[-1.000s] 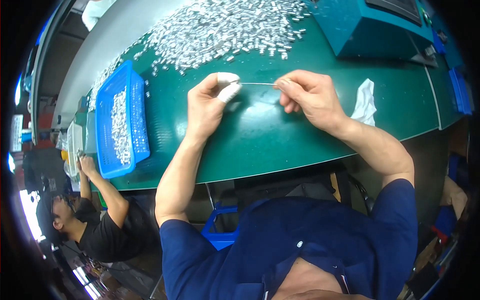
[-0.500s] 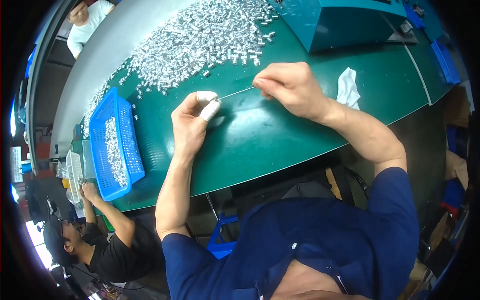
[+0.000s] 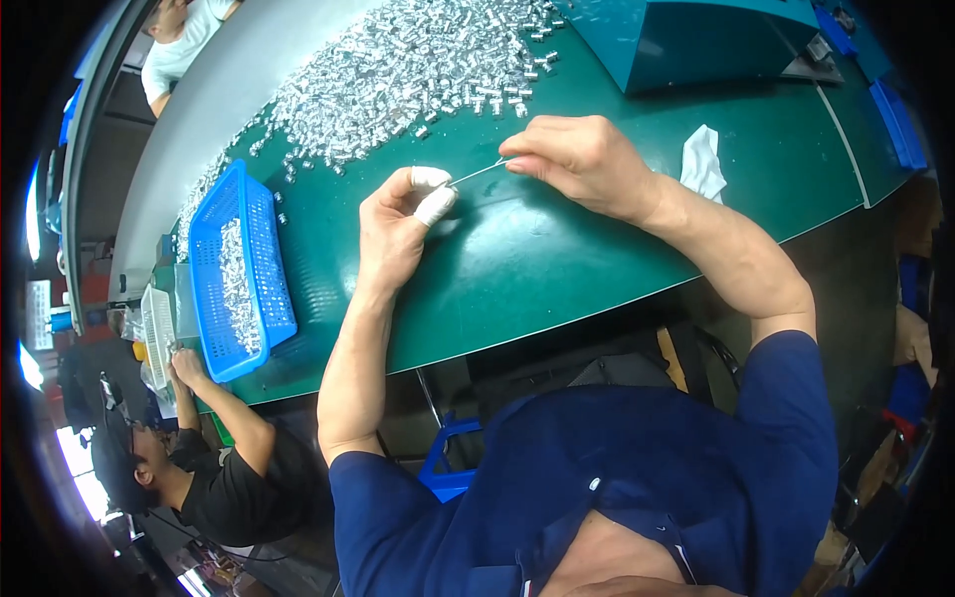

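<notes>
Above the green tabletop (image 3: 448,313), a thin metal rod (image 3: 478,173) spans the gap between my two hands. My left hand (image 3: 393,229), with white covers on its thumb and forefinger, has those fingertips closed at the rod's lower left end. Whether a small part also sits between them is too small to tell. My right hand (image 3: 589,164) pinches the rod's other end between thumb and fingers. Beyond both hands spreads a large heap of small shiny metal pieces (image 3: 408,75).
A blue plastic basket (image 3: 267,261) with more metal pieces stands at the left. A crumpled white cloth (image 3: 703,166) lies right of my right hand. A teal machine housing (image 3: 721,45) stands at the back right. Co-workers (image 3: 244,478) are at the left and far left.
The heap, basket and cloth have shifted slightly in the picture. My left hand has come a little nearer to my right, and less of the rod shows. Both hands keep their pinch.
</notes>
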Demonstrator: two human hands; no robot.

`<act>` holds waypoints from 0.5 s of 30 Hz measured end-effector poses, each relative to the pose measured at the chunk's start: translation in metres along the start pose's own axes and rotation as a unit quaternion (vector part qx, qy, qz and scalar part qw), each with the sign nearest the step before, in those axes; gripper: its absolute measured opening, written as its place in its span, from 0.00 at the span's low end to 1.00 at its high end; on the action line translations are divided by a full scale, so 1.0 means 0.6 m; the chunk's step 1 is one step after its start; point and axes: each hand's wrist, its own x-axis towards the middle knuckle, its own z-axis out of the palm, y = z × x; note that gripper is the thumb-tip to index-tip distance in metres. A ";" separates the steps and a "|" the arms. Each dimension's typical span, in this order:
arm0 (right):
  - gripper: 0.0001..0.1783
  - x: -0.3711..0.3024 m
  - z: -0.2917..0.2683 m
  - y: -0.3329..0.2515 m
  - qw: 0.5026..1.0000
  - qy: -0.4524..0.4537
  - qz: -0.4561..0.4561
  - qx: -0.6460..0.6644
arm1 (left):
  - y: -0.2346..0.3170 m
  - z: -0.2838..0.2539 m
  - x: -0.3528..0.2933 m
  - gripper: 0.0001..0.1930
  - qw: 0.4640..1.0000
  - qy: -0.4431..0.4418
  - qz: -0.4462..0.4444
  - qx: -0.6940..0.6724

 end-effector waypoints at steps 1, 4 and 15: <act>0.08 -0.002 0.002 0.001 0.996 -0.022 0.077 0.050 | 0.000 0.003 0.000 0.09 1.000 -0.001 -0.001 0.001; 0.10 0.008 0.001 -0.008 0.909 -0.073 0.328 0.247 | -0.001 0.010 0.000 0.09 0.984 0.029 0.105 0.141; 0.11 0.009 -0.010 -0.013 0.965 -0.057 0.209 0.147 | 0.010 0.007 0.000 0.09 0.993 0.019 0.091 0.073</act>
